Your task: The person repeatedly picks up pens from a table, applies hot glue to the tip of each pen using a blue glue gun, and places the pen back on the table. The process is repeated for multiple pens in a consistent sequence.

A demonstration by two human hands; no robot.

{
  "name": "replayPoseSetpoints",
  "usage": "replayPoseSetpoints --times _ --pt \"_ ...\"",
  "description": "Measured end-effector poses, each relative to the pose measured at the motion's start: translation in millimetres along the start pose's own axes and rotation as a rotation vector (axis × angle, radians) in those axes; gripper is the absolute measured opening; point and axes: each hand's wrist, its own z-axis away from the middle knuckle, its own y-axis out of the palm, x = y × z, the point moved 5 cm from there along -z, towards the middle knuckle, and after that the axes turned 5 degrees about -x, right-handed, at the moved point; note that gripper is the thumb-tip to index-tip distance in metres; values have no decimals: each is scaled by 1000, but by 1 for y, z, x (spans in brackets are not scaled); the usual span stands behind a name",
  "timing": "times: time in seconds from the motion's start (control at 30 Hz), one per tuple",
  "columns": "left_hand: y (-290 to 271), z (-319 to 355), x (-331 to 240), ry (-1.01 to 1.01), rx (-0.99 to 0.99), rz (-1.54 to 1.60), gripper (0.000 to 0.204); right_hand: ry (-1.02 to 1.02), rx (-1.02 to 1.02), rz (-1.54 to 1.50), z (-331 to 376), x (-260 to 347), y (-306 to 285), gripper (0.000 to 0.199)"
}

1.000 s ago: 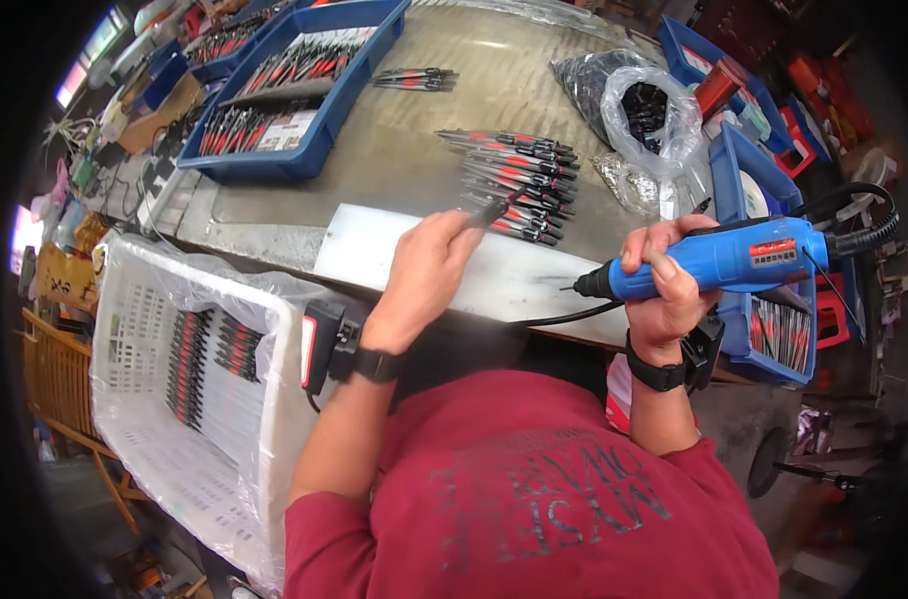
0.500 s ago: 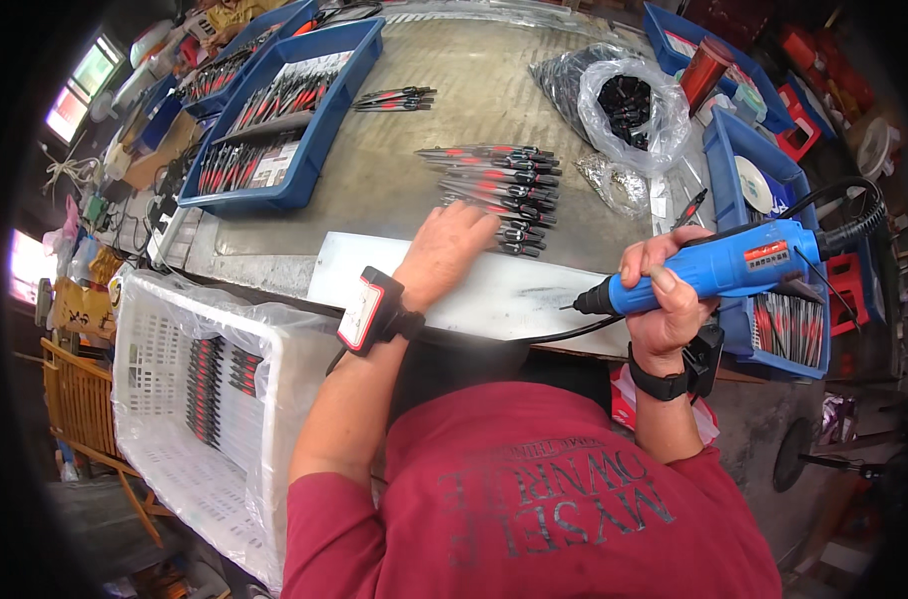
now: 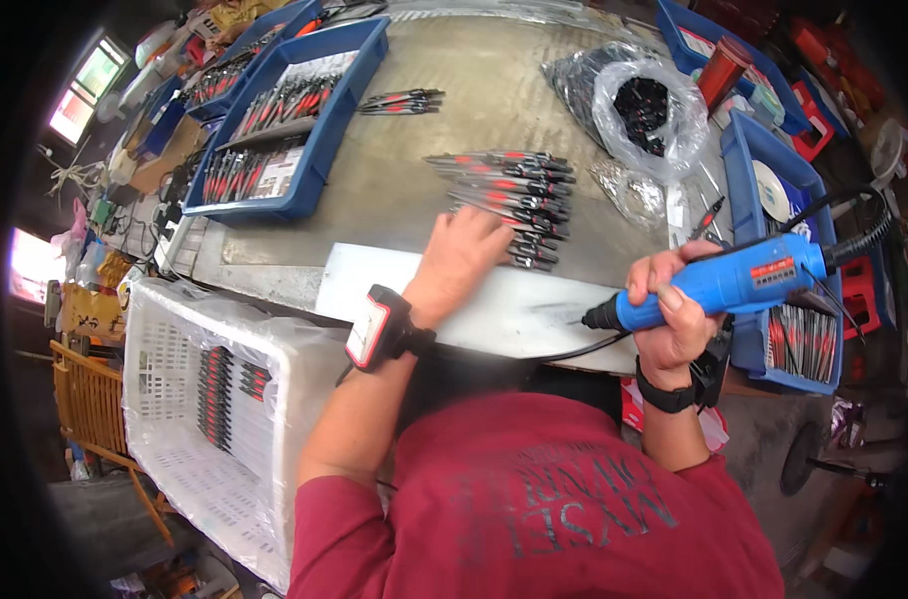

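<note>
My right hand (image 3: 674, 319) is wrapped around a blue electric screwdriver (image 3: 738, 283), its black nose pointing left over a white board (image 3: 404, 290). My left hand (image 3: 461, 258) reaches to the near left side of a pile of slim tools (image 3: 524, 195), which have pointed grey ends, red middles and black ends. Its fingers are curled in against the pile, and the fingertips are hidden, so what they grip does not show. A smaller group of the same slim tools (image 3: 402, 102) lies farther back on the table (image 3: 454, 60).
Blue trays (image 3: 309, 165) with more slim tools stand at left and right (image 3: 763, 374). A clear bag (image 3: 688, 130) of black parts sits at the back right. Beside my left arm is a white plastic crate (image 3: 155, 429). A black cable (image 3: 868, 215) runs from the screwdriver.
The whole view has shifted slightly. My left hand stays at the near side of the pile, its fingers a little more curled. My right hand still holds the screwdriver over the board.
</note>
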Motion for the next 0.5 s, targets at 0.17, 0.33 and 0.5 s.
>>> replayPoseSetpoints --times 0.17,0.33,0.5 --pt "-25 -11 30 -116 -197 103 27 32 28 -109 -1 -1 1 55" --pt "-31 -41 126 -419 -400 -20 16 28 48 -85 -4 -3 1 56" --pt "-14 -68 196 -432 -343 -164 11 37 -43 -29 -6 -2 -1 50"
